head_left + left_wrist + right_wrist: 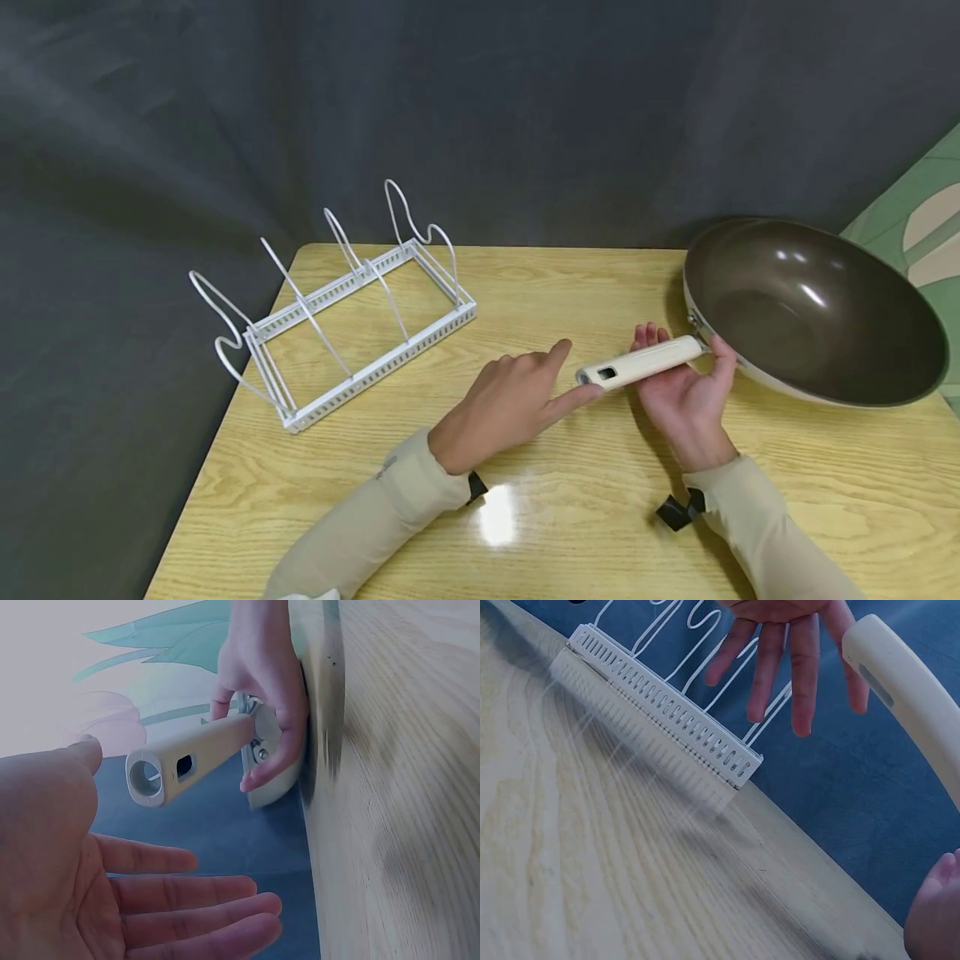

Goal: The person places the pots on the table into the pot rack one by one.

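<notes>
A large wok with a brown inside and a cream handle is on the right in the head view. My right hand, palm up, holds the handle from below near the pan, its thumb and fingers on opposite sides. My left hand is by the handle's free end with fingers extended. Its thumb appears close to that end in the head view; contact is unclear. The left wrist view shows the handle's hollow end apart from the left palm. Whether the wok's base touches the table cannot be told.
A white rack with several upright wire dividers stands on the left of the wooden table. A dark curtain hangs behind the table. A green leaf-patterned surface lies beyond the wok at the right.
</notes>
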Demonstrator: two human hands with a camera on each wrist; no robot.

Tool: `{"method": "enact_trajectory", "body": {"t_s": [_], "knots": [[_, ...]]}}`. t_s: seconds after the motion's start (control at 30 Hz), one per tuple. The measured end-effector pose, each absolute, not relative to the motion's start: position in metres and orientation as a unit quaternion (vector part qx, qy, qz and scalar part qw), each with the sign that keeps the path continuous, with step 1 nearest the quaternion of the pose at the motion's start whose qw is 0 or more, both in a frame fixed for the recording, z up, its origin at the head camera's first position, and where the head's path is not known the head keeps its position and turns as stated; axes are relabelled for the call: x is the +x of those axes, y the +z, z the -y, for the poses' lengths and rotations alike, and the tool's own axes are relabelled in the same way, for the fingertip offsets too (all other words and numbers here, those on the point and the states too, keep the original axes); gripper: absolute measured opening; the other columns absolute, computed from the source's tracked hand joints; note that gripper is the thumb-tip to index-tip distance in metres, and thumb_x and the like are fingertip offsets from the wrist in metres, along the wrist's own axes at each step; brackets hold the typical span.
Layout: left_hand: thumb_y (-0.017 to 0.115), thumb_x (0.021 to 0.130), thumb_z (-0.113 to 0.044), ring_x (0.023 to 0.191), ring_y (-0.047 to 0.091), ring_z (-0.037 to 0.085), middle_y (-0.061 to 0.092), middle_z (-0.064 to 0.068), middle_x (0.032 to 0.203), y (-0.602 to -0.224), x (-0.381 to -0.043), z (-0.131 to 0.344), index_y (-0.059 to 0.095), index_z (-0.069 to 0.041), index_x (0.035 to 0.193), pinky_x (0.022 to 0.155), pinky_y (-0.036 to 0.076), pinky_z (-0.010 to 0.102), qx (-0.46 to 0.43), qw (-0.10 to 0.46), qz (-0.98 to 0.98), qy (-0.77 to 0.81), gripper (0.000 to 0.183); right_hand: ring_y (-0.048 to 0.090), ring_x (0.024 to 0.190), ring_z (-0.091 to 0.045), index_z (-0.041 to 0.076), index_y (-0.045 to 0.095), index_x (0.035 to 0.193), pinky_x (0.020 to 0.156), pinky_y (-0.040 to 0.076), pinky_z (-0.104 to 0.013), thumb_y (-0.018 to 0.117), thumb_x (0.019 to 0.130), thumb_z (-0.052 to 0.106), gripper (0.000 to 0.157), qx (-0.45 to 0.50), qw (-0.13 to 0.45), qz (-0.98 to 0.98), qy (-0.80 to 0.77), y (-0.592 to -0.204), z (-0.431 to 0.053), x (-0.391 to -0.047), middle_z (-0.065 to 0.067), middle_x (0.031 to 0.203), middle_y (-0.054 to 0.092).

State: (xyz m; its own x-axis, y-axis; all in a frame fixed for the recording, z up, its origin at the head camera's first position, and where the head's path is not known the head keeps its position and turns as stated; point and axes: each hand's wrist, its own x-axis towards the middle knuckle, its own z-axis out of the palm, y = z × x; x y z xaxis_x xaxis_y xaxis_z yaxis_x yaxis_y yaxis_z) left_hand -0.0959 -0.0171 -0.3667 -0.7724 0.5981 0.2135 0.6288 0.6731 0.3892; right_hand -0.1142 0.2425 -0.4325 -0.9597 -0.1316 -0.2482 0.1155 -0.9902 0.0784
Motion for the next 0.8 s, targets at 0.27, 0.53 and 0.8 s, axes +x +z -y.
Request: {"method": "enact_trajectory", "body": {"t_s": [0.27,0.53,0.8], "knots": [[0.046,0.102,-0.066,0.05,0.051,0.009,0.051,-0.005,0.067,-0.364,-0.1,0.005,0.053,-0.003,0.14,0.042,0.041,0.025,-0.334,0.007,0.913,-0.236,0.074,0.054,0.124,-0.029,0.01,0.038,0.136,0.108,0.041,-0.038,0.067,0.093,0.037,0.058,0.141,0.04,0.028,-0.989,-0.433,-0.24,-0.12,-0.012,0.13,0.052],[0.051,0.1,-0.066,0.049,0.049,0.008,0.049,-0.005,0.064,-0.364,-0.102,-0.008,0.055,-0.002,0.137,0.043,0.04,0.024,-0.342,0.036,0.914,-0.217,0.074,0.056,0.114,-0.027,0.013,0.039,0.133,0.099,0.047,-0.035,0.065,0.094,0.037,0.052,0.147,0.029,0.032,-0.988,-0.432,-0.239,-0.127,-0.01,0.133,0.051],[0.054,0.098,-0.066,0.048,0.048,0.009,0.049,-0.005,0.064,-0.364,-0.103,-0.019,0.061,-0.004,0.125,0.041,0.039,0.025,-0.342,0.037,0.918,-0.196,0.067,0.059,0.102,-0.031,0.011,0.038,0.127,0.086,0.052,-0.038,0.065,0.092,0.035,0.05,0.144,0.017,0.02,-0.989,-0.435,-0.239,-0.132,-0.015,0.122,0.055]]}}
